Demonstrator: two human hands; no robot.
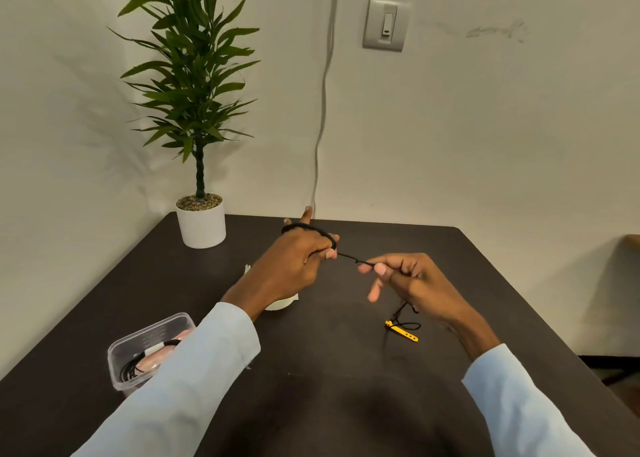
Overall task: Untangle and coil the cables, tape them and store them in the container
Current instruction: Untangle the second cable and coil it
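Winding black cable [349, 257] around left hand [294, 255], loops pinned under thumb; right hand [412, 280] pinching the taut feed above the table [346, 387]. Risking yellow-tagged tail [401, 332] snagging, loops slipping off fingers.

Far left on the bench [346, 370]: potted plant [201, 221], against the wall. Near left: container [145, 349] with coiled cable inside [131, 370], partly behind the left sleeve. Above mid-bench: left hand [294, 259] with cable [349, 257] looped round its fingers [306, 215], running right to the right hand [415, 283]. Near right below that hand: cable strap [403, 332] on the bench.
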